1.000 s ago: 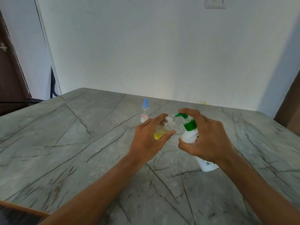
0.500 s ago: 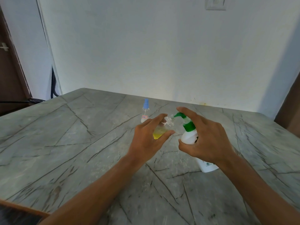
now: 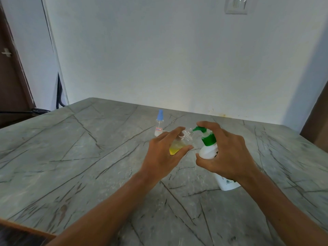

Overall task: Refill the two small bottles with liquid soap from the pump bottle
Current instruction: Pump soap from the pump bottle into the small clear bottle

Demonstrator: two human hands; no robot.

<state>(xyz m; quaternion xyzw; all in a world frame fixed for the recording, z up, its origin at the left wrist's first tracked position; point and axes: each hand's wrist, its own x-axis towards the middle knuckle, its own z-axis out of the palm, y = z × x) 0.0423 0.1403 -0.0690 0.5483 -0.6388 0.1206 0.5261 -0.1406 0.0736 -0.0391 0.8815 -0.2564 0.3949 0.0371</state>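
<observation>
My left hand [image 3: 162, 157] holds a small clear bottle [image 3: 178, 145] tilted to the right, with yellow soap in its lower part. Its open threaded neck sits right at the green nozzle of the white pump bottle [image 3: 207, 150]. My right hand [image 3: 229, 155] is wrapped around the pump bottle, index finger lying on the green pump head. The pump bottle stands tilted on the table, its base showing below my wrist. A second small bottle [image 3: 159, 125] with a blue cap and a white label stands upright behind my left hand.
The grey marble-patterned table [image 3: 71, 157] runs to a white wall at the back. A dark door and black cables are at the far left, a brown panel at the far right. A wooden edge shows at the bottom left corner.
The pump head has risen a little under my right index finger. Both hands and the bottles stay in nearly the same place.
</observation>
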